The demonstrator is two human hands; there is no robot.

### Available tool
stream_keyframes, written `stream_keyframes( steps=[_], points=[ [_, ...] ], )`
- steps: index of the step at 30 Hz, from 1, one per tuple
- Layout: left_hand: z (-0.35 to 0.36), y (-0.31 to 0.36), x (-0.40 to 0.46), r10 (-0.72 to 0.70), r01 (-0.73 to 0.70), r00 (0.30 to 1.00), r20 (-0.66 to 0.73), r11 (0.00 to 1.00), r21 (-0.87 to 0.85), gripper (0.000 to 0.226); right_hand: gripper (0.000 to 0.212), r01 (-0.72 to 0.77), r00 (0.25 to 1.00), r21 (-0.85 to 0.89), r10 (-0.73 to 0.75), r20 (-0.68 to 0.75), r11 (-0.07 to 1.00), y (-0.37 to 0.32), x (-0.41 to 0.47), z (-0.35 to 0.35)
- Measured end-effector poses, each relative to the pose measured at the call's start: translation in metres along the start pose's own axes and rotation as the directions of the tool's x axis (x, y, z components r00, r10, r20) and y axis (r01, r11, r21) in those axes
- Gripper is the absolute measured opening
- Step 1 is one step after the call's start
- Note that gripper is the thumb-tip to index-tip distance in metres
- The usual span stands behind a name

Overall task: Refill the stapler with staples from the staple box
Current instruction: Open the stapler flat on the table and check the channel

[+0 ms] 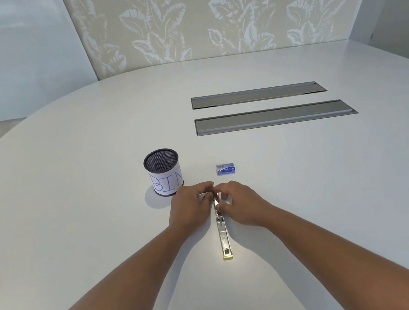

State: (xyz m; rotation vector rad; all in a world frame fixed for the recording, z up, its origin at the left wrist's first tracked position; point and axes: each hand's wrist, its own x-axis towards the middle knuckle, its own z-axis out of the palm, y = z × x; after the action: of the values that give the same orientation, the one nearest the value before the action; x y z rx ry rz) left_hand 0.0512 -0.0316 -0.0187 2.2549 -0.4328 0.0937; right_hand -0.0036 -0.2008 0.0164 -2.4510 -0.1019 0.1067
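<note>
A metal stapler [223,235] lies flat on the white table, swung fully open lengthwise, its yellow-tipped end toward me. My left hand [190,208] and my right hand [240,204] meet over its far half, fingers pinching the part there. Whether a staple strip is between my fingers is hidden. The small blue staple box [226,168] lies shut on the table just beyond my right hand, apart from both hands.
A black mesh cup [163,172] with a paper label reading BIN stands left of the staple box, close to my left hand. Two grey recessed cable trays [272,116] run across the table further back. The table edge curves away on the left.
</note>
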Motion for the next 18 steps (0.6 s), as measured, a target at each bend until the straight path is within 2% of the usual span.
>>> stream_keyframes(
  steps=[11,18],
  points=[
    [0.0,0.002,-0.002,-0.005,0.005,1.0,-0.015,1.0,-0.005,0.03,0.018,-0.038,0.994,0.123,0.05,-0.098,0.992,0.005,-0.002,0.011],
    [0.001,0.003,-0.002,0.022,-0.02,0.999,-0.039,0.999,0.036,0.025,0.022,-0.018,0.99,0.209,0.047,-0.131,0.978,0.007,-0.007,0.017]
  ],
)
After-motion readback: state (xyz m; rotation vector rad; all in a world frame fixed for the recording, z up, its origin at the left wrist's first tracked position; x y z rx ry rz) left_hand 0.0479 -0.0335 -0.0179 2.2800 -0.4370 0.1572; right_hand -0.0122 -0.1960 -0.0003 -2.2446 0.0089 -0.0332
